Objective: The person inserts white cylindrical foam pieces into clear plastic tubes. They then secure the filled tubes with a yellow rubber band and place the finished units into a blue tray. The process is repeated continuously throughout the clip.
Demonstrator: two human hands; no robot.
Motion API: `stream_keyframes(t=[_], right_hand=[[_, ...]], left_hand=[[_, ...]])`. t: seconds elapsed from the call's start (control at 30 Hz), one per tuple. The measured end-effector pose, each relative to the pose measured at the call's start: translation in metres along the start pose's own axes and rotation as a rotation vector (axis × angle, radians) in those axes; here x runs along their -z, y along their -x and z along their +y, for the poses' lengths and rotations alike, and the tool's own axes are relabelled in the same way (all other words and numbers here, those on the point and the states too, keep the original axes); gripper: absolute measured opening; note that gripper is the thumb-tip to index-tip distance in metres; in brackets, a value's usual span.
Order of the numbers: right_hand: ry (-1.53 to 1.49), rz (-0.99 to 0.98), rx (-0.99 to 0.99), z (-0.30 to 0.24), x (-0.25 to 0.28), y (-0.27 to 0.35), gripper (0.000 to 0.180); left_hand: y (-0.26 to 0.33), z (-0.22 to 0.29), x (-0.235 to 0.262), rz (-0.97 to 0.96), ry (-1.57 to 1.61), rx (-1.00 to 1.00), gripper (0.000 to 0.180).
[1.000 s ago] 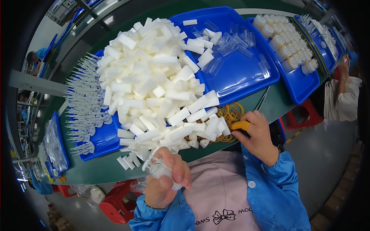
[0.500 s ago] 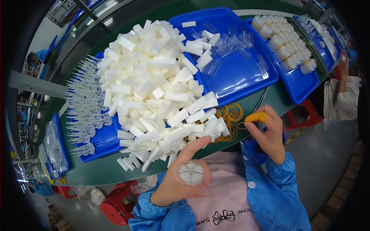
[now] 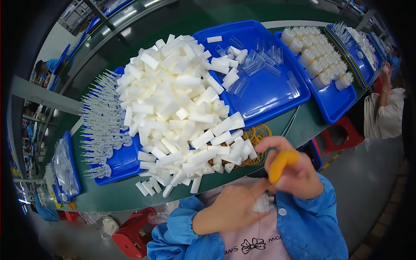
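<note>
My left hand is closed around a white bundle of wedge-shaped pieces, mostly hidden by its fingers. Its forefinger reaches up to my right hand, which has a yellow finger cot on one finger. The right thumb and covered finger pinch together beside the bundle. A thin strand, seemingly a rubber band, runs by the left fingers; blur hides most of it. Beyond the hands lie loose yellow-brown rubber bands and a big heap of white foam pieces.
Behind the heap, a blue tray holds clear plastic tubes. Banded white bundles fill another tray at right. Spiky white plastic parts stand at left. A red stool is below the table; a co-worker's sleeve shows at far right.
My hands have come together: the left moved right with the bundle and turned it, while the right came down toward it. The view has shifted slightly.
</note>
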State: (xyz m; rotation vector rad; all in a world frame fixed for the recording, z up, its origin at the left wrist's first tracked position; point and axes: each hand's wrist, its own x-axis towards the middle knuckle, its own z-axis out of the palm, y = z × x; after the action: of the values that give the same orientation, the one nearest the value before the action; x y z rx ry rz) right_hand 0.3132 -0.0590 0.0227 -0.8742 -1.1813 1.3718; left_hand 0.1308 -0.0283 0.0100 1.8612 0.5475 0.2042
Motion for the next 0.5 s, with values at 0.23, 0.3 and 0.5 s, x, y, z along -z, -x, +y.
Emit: stream_keyframes(t=[0.23, 0.3, 0.5], right_hand=[[1.289, -0.154, 0.951, -0.01, -0.028, 0.027, 0.026], [1.3, -0.061, 0.929, -0.018, -0.01, 0.039, 0.026], [0.29, -0.507, 0.236, -0.028, -0.001, 0.025, 0.028]], left_hand=[[0.004, -0.002, 0.02, 0.061, 0.532, -0.102, 0.031], [0.023, -0.003, 0.019, 0.141, 0.788, -0.22, 0.032], [0.021, 0.004, 0.018, 0.405, 1.288, -0.384, 0.04]])
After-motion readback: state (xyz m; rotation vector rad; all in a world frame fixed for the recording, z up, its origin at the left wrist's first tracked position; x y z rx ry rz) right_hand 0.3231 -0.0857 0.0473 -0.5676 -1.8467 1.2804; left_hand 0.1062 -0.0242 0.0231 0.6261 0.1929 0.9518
